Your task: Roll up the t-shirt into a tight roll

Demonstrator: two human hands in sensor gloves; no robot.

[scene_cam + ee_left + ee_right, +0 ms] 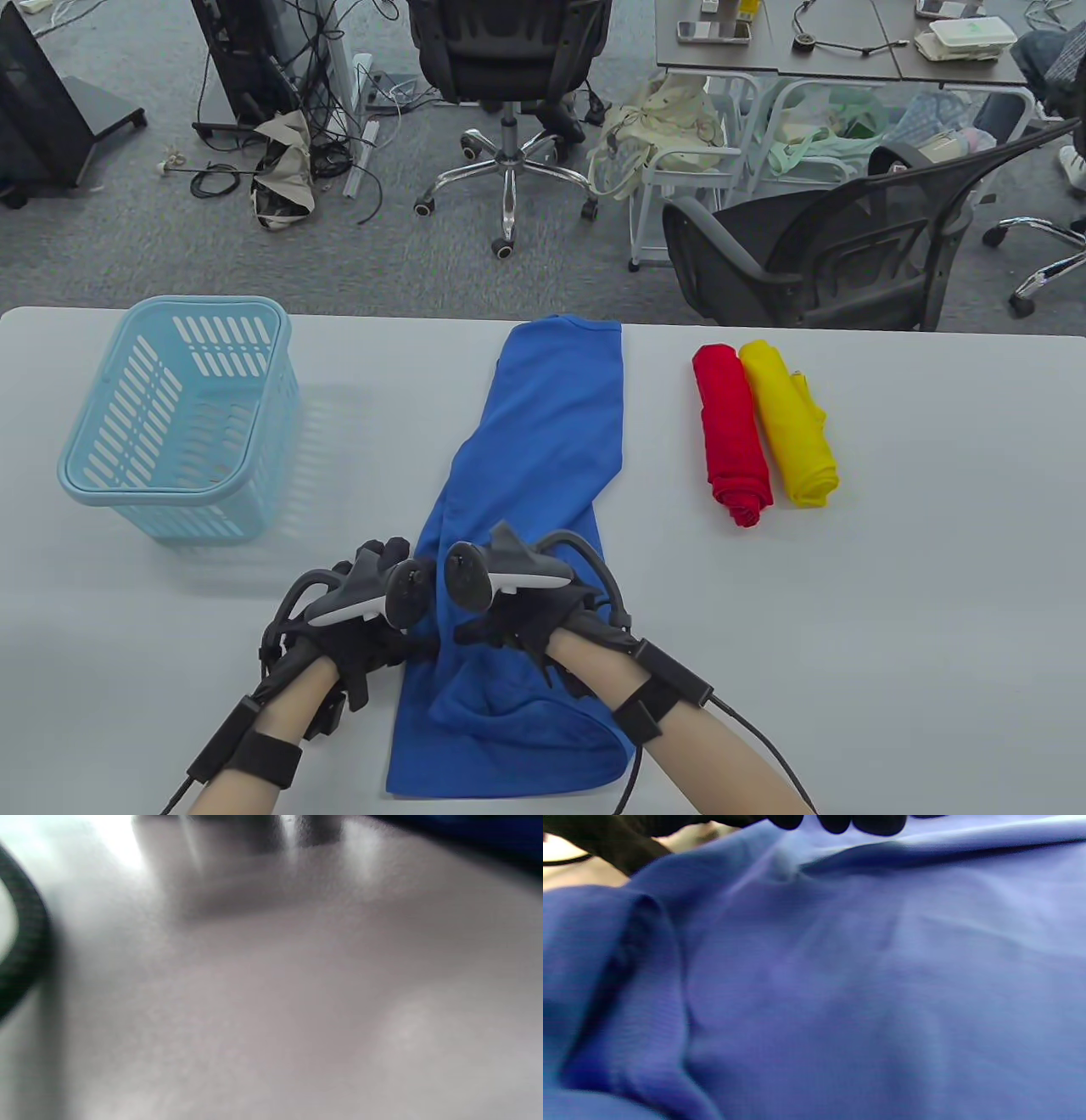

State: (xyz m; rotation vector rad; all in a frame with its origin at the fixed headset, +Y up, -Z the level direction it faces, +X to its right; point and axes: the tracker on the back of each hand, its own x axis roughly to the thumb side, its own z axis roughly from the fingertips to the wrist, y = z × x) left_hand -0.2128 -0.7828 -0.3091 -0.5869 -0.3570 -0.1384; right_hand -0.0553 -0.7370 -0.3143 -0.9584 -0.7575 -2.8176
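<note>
While both hands (441, 620) pinch the blue t-shirt (543, 441): basket (182, 420) left, red roll (731, 433) and yellow roll (789, 424) right

The table view is evenly bright and sharp, with soft light casting a faint slatted shadow beside the pale blue plastic basket (182, 416) on the white table (891, 594); straight lines bow near the edges. The left wrist view is badly blurred, with glare in its top left corner. The right wrist view is dim and soft.
</note>
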